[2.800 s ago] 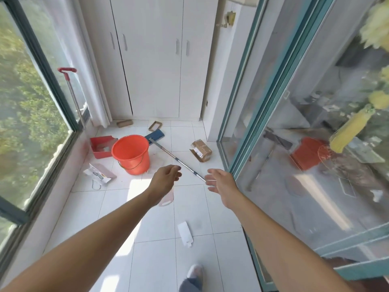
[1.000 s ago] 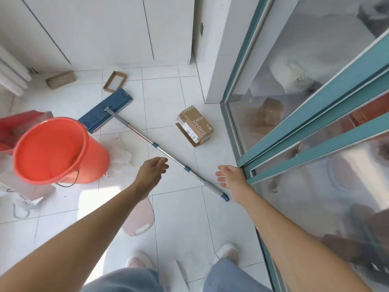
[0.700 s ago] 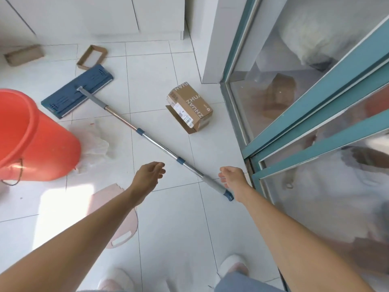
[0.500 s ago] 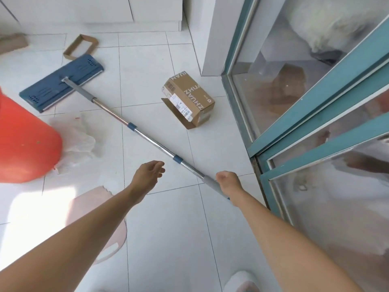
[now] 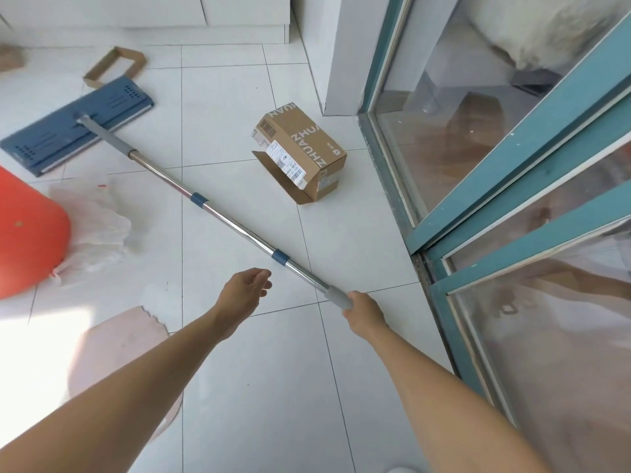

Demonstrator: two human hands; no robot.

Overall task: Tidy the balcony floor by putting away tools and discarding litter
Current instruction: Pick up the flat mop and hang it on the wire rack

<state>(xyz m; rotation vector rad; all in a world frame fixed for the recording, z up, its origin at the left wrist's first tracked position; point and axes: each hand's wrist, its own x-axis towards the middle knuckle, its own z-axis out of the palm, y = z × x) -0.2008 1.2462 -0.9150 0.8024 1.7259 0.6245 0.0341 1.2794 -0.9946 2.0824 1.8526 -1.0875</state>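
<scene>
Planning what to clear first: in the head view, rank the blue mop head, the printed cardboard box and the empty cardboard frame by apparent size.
1. blue mop head, the longest of the three.
2. printed cardboard box, shorter but bulkier; the box lies nearer the camera, so their true order is unsure.
3. empty cardboard frame, clearly smallest.

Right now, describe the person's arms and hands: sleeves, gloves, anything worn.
Both arms are bare as far up as the view shows, with no sleeve visible. The left hand and right hand wear no gloves. No watch, bracelet or ring shows on either wrist or on the fingers that are visible.
</scene>
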